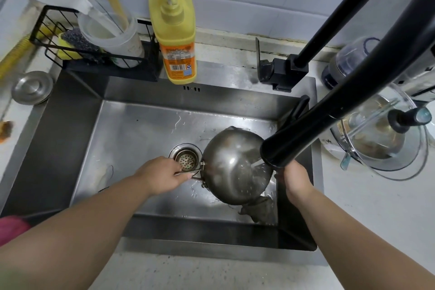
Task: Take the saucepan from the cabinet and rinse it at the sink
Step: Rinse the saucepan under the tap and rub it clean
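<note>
A small steel saucepan (231,167) is held upside down over the right half of the steel sink (131,129), its rounded bottom facing up. My left hand (162,175) grips its thin metal handle near the drain. My right hand (295,178) sits at the pan's right edge, partly behind the black faucet head (282,148); its grip is hard to tell. A stream of water runs from the faucet onto the pan and splashes off.
Drain strainer (187,160) lies just left of the pan, a grey rag (259,211) under it. Yellow soap bottle (175,28) and black wire caddy (94,52) stand behind the sink. A glass lid (386,144) rests on the right counter, a steel lid (31,87) on the left.
</note>
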